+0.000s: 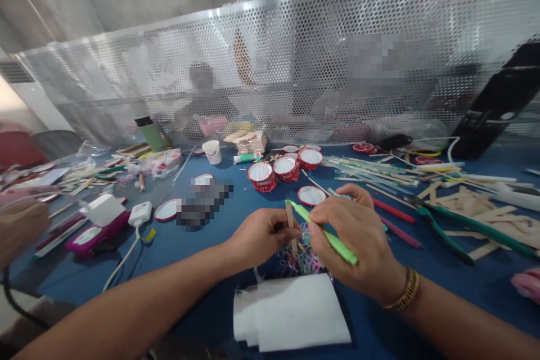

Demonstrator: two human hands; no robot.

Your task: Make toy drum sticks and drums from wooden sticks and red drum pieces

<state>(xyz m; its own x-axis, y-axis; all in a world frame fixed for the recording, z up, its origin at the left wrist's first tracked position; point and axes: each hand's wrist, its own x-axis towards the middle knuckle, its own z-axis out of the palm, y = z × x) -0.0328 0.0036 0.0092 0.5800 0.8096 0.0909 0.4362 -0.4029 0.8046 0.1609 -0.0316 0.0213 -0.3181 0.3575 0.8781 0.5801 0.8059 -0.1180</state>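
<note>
My left hand [259,235] pinches a thin wooden craft stick [289,220] and holds it upright above the blue table. My right hand [354,236], with a gold bracelet at the wrist, grips a light green tool shaped like a pen or small knife [327,233]. The tool's tip meets the top of the stick. A tangle of coloured threads [301,259] lies under both hands. A sheet of white paper or felt [291,312] sits just in front of them.
Red-rimmed round lids [287,167] cluster behind my hands. Green-handled pliers [459,228], wooden sticks and coloured sticks lie to the right. A pink phone [90,234], white charger [140,214] and cable are at left. A perforated metal screen [295,67] walls the table's far side; another person's hand [19,230] is at far left.
</note>
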